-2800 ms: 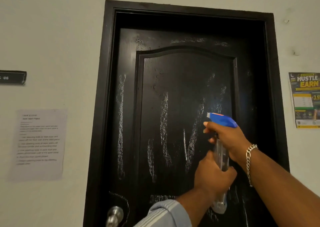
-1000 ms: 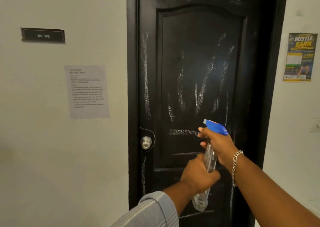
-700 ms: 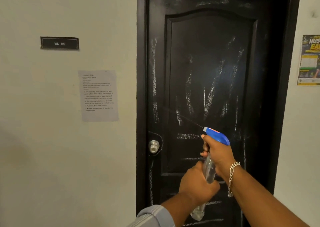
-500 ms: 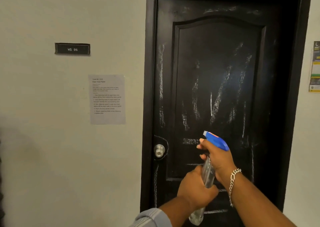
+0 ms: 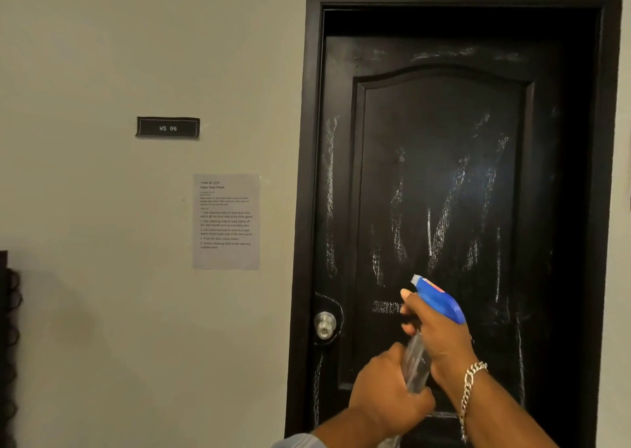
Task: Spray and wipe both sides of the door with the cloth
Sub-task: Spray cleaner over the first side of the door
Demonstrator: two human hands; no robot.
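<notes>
A black panelled door (image 5: 440,161) stands closed in its black frame, streaked with white chalky marks across the middle panel and left stile. Its silver knob (image 5: 324,324) sits at the left edge. In front of the door I hold a clear spray bottle (image 5: 416,365) with a blue trigger head (image 5: 438,300), nozzle pointing up-left at the door. My right hand (image 5: 435,338) grips the neck with fingers round the trigger. My left hand (image 5: 386,396) grips the bottle's lower body. No cloth is in view.
A grey wall lies left of the door with a dark plate reading WS 06 (image 5: 167,127) and a taped paper sheet (image 5: 226,221). A dark object (image 5: 6,345) stands at the far left edge.
The view has swung left and upward, so the door now sits further right and its top frame shows. Both hands keep their hold on the bottle; the thin spray jet seen earlier is gone.
</notes>
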